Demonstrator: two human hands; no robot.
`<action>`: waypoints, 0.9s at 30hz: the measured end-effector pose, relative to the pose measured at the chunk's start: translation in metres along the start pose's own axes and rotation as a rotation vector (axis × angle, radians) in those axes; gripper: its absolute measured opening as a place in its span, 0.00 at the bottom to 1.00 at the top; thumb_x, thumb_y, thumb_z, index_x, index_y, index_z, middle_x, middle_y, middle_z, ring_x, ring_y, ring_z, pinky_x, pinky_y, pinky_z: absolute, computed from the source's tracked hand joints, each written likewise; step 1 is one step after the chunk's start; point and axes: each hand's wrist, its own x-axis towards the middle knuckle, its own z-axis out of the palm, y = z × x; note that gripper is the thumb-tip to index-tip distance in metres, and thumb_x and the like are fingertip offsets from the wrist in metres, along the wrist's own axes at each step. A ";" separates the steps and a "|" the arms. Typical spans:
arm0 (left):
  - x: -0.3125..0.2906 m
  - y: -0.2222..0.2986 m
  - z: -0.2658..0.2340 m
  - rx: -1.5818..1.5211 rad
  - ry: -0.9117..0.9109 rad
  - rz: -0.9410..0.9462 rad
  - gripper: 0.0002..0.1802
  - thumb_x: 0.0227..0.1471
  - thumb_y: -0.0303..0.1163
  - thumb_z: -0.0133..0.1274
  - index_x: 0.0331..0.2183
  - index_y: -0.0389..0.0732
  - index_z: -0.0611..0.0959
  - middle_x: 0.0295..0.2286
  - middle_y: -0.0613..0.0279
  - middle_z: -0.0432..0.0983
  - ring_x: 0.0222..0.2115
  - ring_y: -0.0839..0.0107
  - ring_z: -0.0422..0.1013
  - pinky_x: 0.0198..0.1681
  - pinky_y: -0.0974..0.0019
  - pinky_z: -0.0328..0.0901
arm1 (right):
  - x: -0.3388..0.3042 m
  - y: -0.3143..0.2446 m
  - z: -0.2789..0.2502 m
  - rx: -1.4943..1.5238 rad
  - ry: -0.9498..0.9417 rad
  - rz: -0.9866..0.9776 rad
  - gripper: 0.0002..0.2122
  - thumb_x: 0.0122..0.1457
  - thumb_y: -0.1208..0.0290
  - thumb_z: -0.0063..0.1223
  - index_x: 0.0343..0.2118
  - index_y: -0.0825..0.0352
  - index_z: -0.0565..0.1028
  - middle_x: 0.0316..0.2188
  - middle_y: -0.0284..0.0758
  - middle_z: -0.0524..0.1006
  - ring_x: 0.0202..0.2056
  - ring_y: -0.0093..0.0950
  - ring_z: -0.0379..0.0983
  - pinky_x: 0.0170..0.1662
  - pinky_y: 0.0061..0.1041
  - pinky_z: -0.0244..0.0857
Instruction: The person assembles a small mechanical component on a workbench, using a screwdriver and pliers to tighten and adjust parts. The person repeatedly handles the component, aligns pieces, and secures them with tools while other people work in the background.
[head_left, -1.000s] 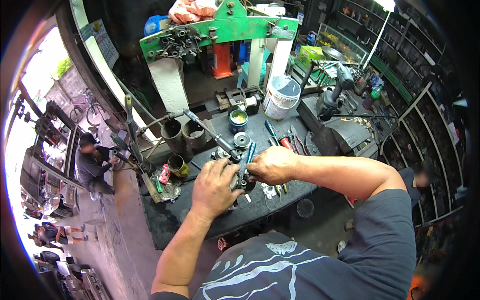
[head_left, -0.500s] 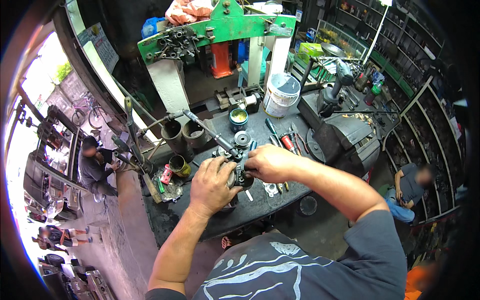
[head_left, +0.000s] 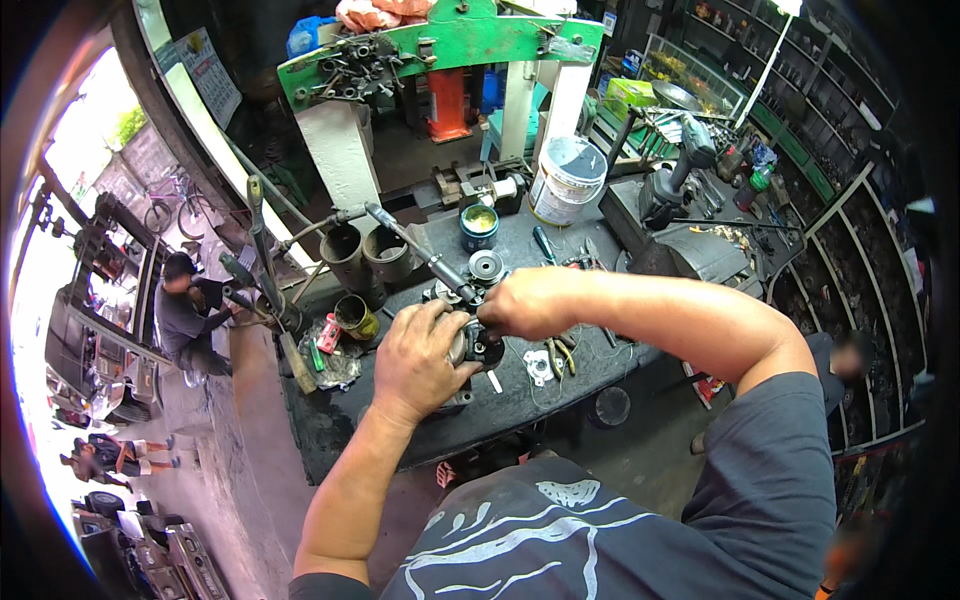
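Note:
At the middle of the dark workbench (head_left: 430, 435), a dark metal machine part (head_left: 486, 352) sits between my hands. My left hand (head_left: 418, 360) is closed around its left side, with the thumb along its near edge. Fingers curled, my right hand (head_left: 530, 303) is at the part's upper right side; whatever it grips is hidden beneath it. A grey rod with a black end (head_left: 440, 265) slants down from the upper left to just above the part. Behind the part lies a round grooved metal pulley (head_left: 486, 266).
Left on the bench are metal cylinders (head_left: 342, 252) and a yellowish can (head_left: 355, 317). A tub of grease (head_left: 479, 226) and a white bucket (head_left: 567, 182) stand behind. Right of the part lie pliers (head_left: 565, 358) and a pale flat metal plate (head_left: 538, 367). People sit at both sides.
My right elbow has risen outward and the right hand has turned over the part, its fist now more closed. My left hand stays on the part. The whole view has shifted slightly.

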 end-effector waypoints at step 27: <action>-0.003 -0.003 0.007 -0.071 0.053 0.044 0.53 0.28 0.38 0.86 0.59 0.48 0.79 0.54 0.57 0.81 0.56 0.49 0.76 0.62 0.49 0.72 | 0.005 0.010 0.000 -0.061 -0.096 -0.065 0.15 0.72 0.56 0.58 0.45 0.64 0.83 0.40 0.46 0.84 0.46 0.50 0.83 0.50 0.51 0.76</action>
